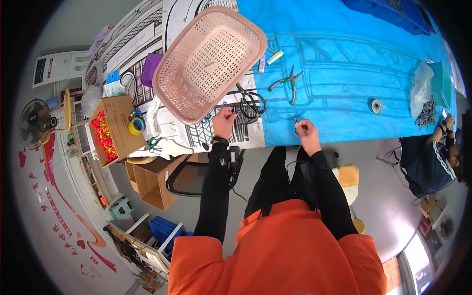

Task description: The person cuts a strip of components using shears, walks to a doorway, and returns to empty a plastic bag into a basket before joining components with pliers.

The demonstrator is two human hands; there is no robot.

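Observation:
Near the table's front edge, my left hand (223, 124) is closed, its fingertips pinching a small dark piece (234, 110) too small to name. To the right, over the blue cover, my right hand (308, 136) is closed too, with a small dark, thin piece (296, 120) at its fingertips. Black-handled scissors (252, 104) lie just beyond my left hand. Green-handled pliers (286, 84) rest on the blue cover (339, 98), jaws apart, farther off than my right hand. A pink perforated basket (209, 64) stands beyond my left hand; its bottom shows through bare.
At left, a cardboard box (118, 128) holds red and yellow pieces, with yellow tape (136, 126) beside it. A tape-like roll (375, 105), dark metal pieces (427, 115) and a teal bin (440, 84) are at right. Another person (432, 157) sits at the far right.

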